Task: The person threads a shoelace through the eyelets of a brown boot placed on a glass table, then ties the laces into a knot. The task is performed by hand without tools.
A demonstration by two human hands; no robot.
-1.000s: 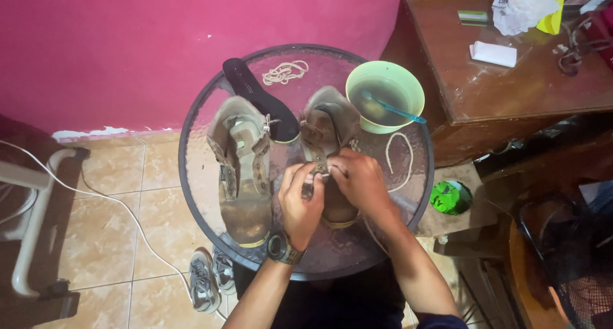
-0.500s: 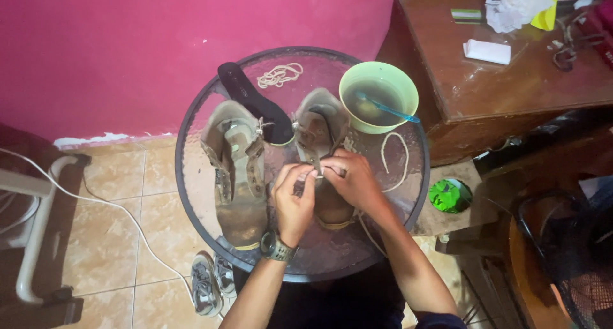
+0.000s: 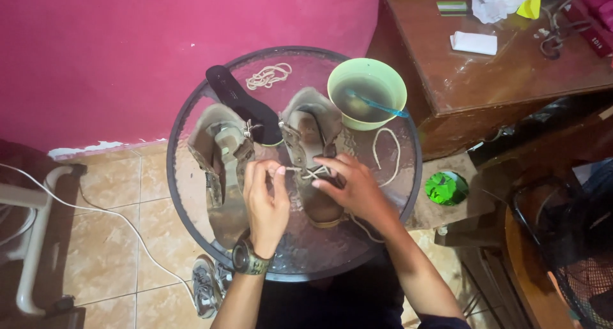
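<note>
I see the right boot (image 3: 317, 157) lying at the middle of the glass table (image 3: 191, 121), long axis twelve to six, toe at six. My left hand (image 3: 266, 198) and right hand (image 3: 353, 185) pinch its lace (image 3: 311, 172). Since before, both hands sit slightly lower.

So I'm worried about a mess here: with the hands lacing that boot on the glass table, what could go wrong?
1. The green bowl of murky water sits right behind the boot; a tug on the lace by the right hand or left hand might tip it.
2. The lace's loose end trails near the bowl and could snag it.
3. The other boot lies near the table's rim and could get nudged off.
</note>
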